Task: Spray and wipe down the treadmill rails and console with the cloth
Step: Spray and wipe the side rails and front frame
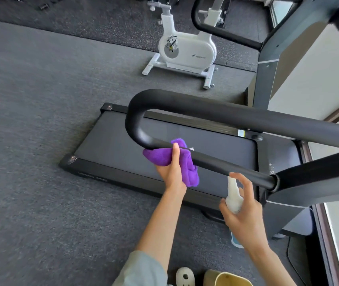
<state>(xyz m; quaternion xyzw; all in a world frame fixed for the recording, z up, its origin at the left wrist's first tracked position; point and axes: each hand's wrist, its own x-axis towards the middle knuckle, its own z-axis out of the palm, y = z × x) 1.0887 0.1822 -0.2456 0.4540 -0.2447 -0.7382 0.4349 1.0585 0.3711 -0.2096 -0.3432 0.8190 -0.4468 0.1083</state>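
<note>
A black U-shaped treadmill rail (216,112) curves across the middle of the view, above the treadmill belt (112,145). My left hand (171,172) presses a purple cloth (160,155) against the lower arm of the rail, thumb on top, near the bend. My right hand (245,211) holds a white spray bottle (233,197) just below the same arm, its nozzle up toward the rail, with my forefinger over the top. The console is out of view to the right.
A white exercise bike (187,52) stands beyond the treadmill on the grey carpet (30,120). A second black rail (222,32) and a grey upright (271,65) are at the upper right. A yellow bin (230,279) and a white shoe (185,276) sit at the bottom edge.
</note>
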